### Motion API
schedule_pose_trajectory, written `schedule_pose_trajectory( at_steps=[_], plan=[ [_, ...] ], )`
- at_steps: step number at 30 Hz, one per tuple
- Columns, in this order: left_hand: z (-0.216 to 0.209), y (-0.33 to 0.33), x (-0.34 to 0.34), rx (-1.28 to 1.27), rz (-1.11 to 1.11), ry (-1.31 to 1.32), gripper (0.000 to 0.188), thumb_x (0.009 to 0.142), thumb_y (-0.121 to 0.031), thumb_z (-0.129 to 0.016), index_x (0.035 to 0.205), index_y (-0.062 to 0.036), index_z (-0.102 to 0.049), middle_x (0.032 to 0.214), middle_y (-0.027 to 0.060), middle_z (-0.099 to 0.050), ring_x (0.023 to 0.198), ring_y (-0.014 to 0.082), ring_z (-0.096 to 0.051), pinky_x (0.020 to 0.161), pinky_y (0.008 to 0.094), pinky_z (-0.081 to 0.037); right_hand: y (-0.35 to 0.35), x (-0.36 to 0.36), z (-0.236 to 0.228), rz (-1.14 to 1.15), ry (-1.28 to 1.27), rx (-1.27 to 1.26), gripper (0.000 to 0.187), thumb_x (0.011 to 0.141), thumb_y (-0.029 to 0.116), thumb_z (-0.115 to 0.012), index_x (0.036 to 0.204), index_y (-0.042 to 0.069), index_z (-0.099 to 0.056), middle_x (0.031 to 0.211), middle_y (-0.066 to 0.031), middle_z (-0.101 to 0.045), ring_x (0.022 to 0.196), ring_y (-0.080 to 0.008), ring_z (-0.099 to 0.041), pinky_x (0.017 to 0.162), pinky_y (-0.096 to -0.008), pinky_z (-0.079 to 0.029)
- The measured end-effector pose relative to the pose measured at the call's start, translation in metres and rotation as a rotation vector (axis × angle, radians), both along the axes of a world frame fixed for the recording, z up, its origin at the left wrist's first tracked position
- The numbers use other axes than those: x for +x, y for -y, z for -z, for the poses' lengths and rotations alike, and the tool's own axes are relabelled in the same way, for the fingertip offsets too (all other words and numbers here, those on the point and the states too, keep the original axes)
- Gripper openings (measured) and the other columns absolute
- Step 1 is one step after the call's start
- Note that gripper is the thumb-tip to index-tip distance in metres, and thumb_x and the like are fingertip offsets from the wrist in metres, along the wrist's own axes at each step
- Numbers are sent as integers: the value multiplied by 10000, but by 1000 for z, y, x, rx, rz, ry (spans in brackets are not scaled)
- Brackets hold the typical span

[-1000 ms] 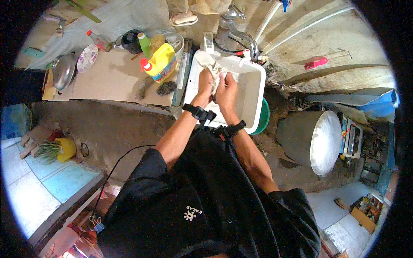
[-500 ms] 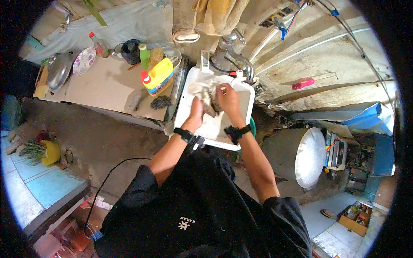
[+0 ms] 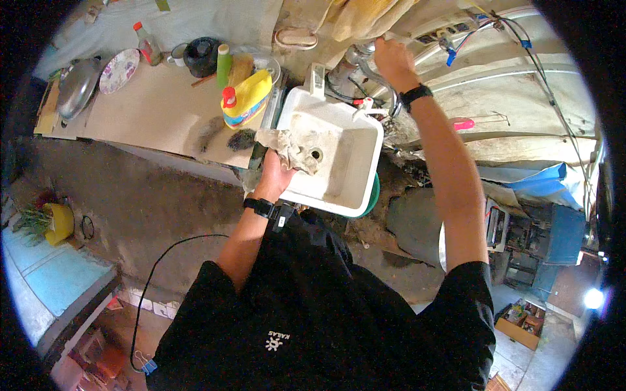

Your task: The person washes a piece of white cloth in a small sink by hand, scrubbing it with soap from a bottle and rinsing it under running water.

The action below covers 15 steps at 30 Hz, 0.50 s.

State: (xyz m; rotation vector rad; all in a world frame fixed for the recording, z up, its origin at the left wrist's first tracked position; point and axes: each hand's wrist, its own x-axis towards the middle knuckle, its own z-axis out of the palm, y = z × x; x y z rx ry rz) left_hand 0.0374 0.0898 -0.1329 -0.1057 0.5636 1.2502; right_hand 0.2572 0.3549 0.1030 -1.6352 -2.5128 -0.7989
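Note:
My left hand (image 3: 276, 174) grips a wet, dirty off-white cloth (image 3: 290, 151) at the left side of the white sink (image 3: 355, 203). The crumpled cloth hangs partly over the basin, beside the round drain hole (image 3: 317, 154). My right hand (image 3: 394, 62) is raised beyond the sink, its fingers closed at the top of the metal faucet (image 3: 360, 57), where the lever is. The hand hides most of that lever. The faucet's curved spout (image 3: 393, 98) hangs near the sink's far right corner. Black bands circle both wrists.
Left of the sink, a cardboard-covered counter (image 3: 156, 98) holds a yellow jug (image 3: 251, 99), a dark scrubber (image 3: 242, 139), a green bottle (image 3: 223, 65), a black pot (image 3: 201, 57) and a flowered plate (image 3: 120, 70). A grey drum (image 3: 414, 221) stands right of the sink.
My right hand has let go of the cloth and moved up and right to the faucet. My left hand has drawn the cloth toward the sink's left edge, uncovering the drain.

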Motion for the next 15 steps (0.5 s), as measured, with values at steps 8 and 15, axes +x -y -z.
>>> schedule_pose_trajectory(
  at_steps=[8, 15],
  plan=[
    [1, 5, 4, -45, -6, 101, 355, 1116, -375, -448, 1268, -121, -644, 1223, 79, -696, 1254, 341, -634, 1118, 589, -480, -22, 42, -9, -25, 52, -252, 227, 983, 128, -532, 1094, -5, -680, 1007, -318, -716, 967, -527, -703, 835, -618, -577],
    [-9, 6, 0, -60, 16, 55, 407, 1126, -384, -413, 1339, -106, -620, 1300, 95, -674, 1277, 345, -618, 1141, 589, -460, -15, 41, -3, -129, -6, -205, 208, 983, 111, -523, 1079, -5, -666, 987, -333, -709, 945, -533, -698, 829, -611, -576]
  ],
)
